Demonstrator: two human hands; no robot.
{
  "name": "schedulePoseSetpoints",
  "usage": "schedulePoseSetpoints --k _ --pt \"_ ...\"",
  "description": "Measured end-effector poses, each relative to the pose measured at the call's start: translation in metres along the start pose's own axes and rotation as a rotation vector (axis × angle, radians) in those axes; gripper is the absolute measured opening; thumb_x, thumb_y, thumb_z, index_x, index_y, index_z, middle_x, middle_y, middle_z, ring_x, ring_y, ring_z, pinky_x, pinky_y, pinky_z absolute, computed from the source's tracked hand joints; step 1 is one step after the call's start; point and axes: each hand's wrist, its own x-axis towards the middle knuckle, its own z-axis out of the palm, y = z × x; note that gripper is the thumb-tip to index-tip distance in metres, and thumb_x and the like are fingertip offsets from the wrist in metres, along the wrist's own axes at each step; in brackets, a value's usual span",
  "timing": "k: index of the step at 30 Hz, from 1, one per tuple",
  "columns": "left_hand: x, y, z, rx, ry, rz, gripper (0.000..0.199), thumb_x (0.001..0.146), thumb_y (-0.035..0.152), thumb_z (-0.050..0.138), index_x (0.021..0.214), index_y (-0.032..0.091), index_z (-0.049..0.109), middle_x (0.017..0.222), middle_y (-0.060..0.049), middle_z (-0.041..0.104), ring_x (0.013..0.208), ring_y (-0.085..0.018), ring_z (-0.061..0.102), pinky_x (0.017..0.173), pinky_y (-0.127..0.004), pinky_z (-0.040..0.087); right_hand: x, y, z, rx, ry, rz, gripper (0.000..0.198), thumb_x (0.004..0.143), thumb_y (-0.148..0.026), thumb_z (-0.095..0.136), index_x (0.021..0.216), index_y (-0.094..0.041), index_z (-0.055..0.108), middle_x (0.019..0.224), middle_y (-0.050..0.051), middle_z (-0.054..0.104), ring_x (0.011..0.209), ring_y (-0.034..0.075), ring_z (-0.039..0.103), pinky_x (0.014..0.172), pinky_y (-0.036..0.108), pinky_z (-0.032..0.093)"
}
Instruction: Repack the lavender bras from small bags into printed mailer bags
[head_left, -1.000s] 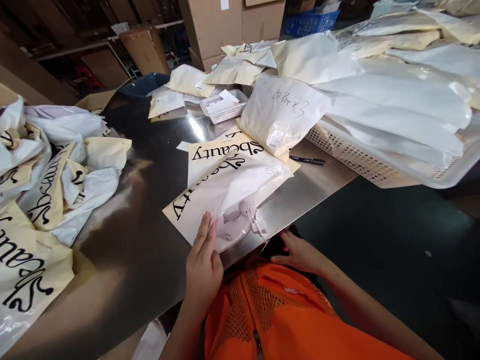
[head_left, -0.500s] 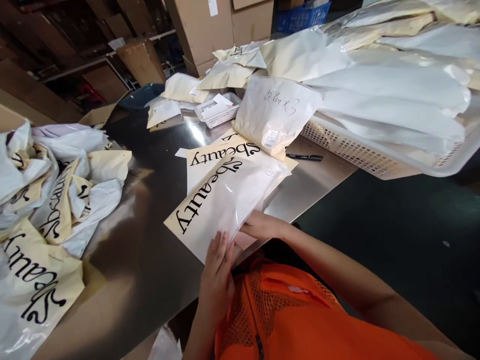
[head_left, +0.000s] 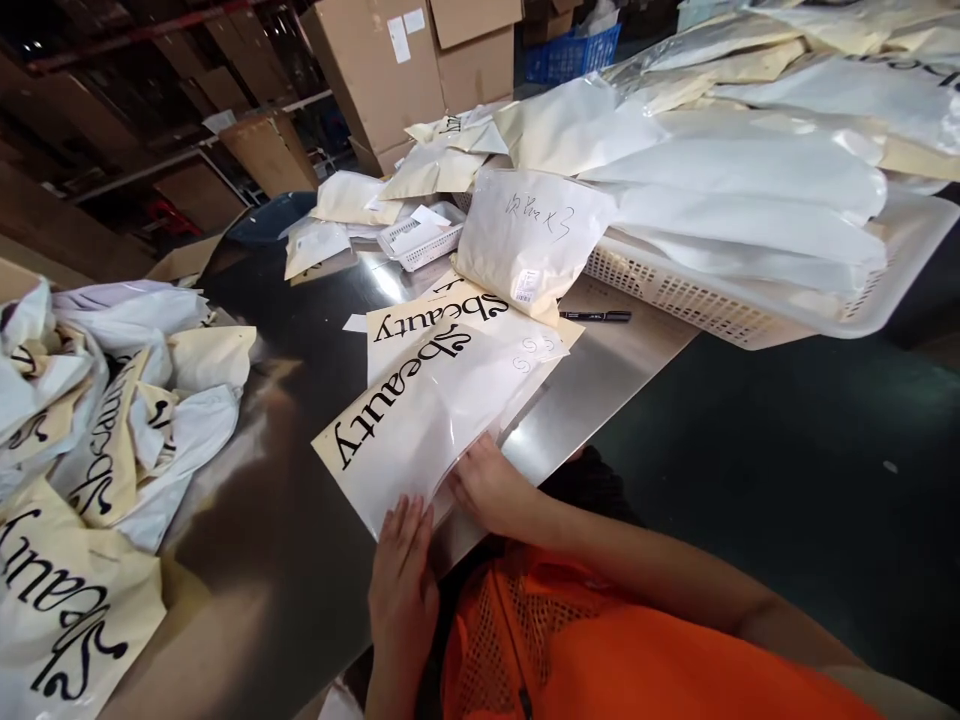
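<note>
A flat plastic mailing bag [head_left: 420,420], white and cream with "Sbeauty" in black letters, lies slanted on the metal table. My left hand [head_left: 405,570] rests on its near corner, fingers stretched out flat and the thumb apart. At the bag's near right edge, my right hand [head_left: 491,490] has its fingers curled round the lifted plastic; the fingertips are partly hidden by it. Another Sbeauty bag [head_left: 386,335] lies underneath. On its far end sits a filled bag [head_left: 525,225] with handwriting and a barcode label.
A white perforated basket [head_left: 697,300] heaped with filled bags stands right. Beside the filled bag lies a black marker [head_left: 600,316]. A small white basket [head_left: 424,245] holds papers. Crumpled bags [head_left: 127,400] pile up left; cardboard boxes [head_left: 382,80] stand behind.
My right hand has drawn toward me along the bag's edge, and the pink sheet that showed under it is now mostly out of sight. My left hand stays at the near corner.
</note>
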Motion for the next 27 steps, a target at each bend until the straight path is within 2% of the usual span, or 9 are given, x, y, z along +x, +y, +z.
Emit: schedulePoseSetpoints --k 5,8,9,11,13,16,20,23,27 --pt "-0.010 -0.004 -0.011 0.139 0.215 -0.207 0.043 0.083 0.005 0.052 0.123 0.020 0.061 0.136 -0.013 0.057 0.137 -0.030 0.042 0.111 -0.049 0.038 -0.060 0.009 -0.049 -0.210 0.051 -0.082 0.025 0.095 -0.025 0.048 0.110 -0.021 0.068 0.110 0.010 0.069 0.102 0.025 0.061 0.089 0.041 0.046" --pt "-0.007 0.021 -0.010 0.124 0.394 -0.220 0.021 0.078 0.009 0.064 0.094 0.022 0.068 0.101 -0.008 0.067 0.103 -0.024 0.062 0.090 -0.039 0.050 -0.058 0.034 -0.080 -0.441 0.115 -0.065 0.035 0.094 -0.023 0.052 0.128 -0.024 0.061 0.127 0.011 0.062 0.122 0.032 0.051 0.091 0.046 0.038" --pt "-0.003 0.033 -0.007 0.009 0.346 -0.248 0.015 0.078 0.011 0.065 0.088 0.022 0.067 0.088 -0.005 0.066 0.088 -0.020 0.063 0.080 -0.034 0.051 -0.053 0.042 -0.086 -0.510 0.112 -0.064 0.037 0.095 -0.022 0.051 0.131 -0.024 0.059 0.132 0.011 0.060 0.128 0.033 0.047 0.093 0.046 0.035" --pt "0.009 0.056 0.003 -0.369 0.073 -0.444 0.005 0.083 0.021 0.062 0.085 0.021 0.066 0.074 -0.002 0.063 0.069 -0.016 0.061 0.064 -0.027 0.049 -0.040 0.052 -0.093 -0.588 0.098 -0.116 0.033 0.098 -0.019 0.049 0.127 -0.025 0.062 0.127 0.008 0.064 0.126 0.030 0.048 0.094 0.045 0.031" --pt "0.027 0.073 0.014 -0.822 -0.212 -0.763 0.020 0.086 0.036 0.059 0.091 0.018 0.066 0.074 -0.003 0.065 0.060 -0.014 0.060 0.053 -0.025 0.047 -0.029 0.052 -0.093 -0.585 0.122 -0.215 0.026 0.099 -0.016 0.047 0.113 -0.024 0.068 0.107 0.005 0.071 0.112 0.024 0.057 0.091 0.042 0.030" --pt "0.054 0.085 0.023 -1.408 -0.317 -1.076 0.048 0.081 0.059 0.060 0.102 0.016 0.063 0.077 -0.003 0.065 0.046 -0.011 0.057 0.036 -0.020 0.033 -0.020 0.032 -0.093 -0.514 0.244 -0.299 0.020 0.096 -0.014 0.053 0.103 -0.023 0.070 0.091 0.002 0.071 0.092 0.018 0.060 0.087 0.039 0.032" --pt "0.083 0.090 0.018 -1.733 -0.202 -1.111 0.065 0.071 0.078 0.057 0.081 0.014 0.061 0.055 0.000 0.058 0.033 -0.011 0.051 0.027 -0.018 0.017 -0.016 -0.004 -0.094 -0.460 0.234 -0.413 0.018 0.096 -0.013 0.054 0.104 -0.019 0.068 0.086 0.002 0.068 0.087 0.018 0.058 0.081 0.040 0.030" --pt "0.095 0.097 0.017 -1.662 -0.066 -1.193 0.059 0.070 0.073 0.061 0.056 0.016 0.053 0.040 0.003 0.046 0.027 -0.007 0.039 0.028 -0.019 0.020 -0.019 -0.018 -0.091 -0.437 0.158 -0.466 0.021 0.100 -0.015 0.046 0.102 -0.016 0.066 0.084 0.003 0.068 0.088 0.019 0.058 0.082 0.041 0.030" --pt "0.091 0.086 0.018 -1.538 0.157 -1.282 0.051 0.073 0.057 0.060 0.043 0.019 0.045 0.033 0.003 0.038 0.027 -0.006 0.032 0.030 -0.019 0.021 -0.033 -0.012 -0.092 -0.400 0.172 -0.456 0.020 0.099 -0.012 0.047 0.105 -0.019 0.066 0.082 0.001 0.069 0.083 0.017 0.060 0.081 0.040 0.031"
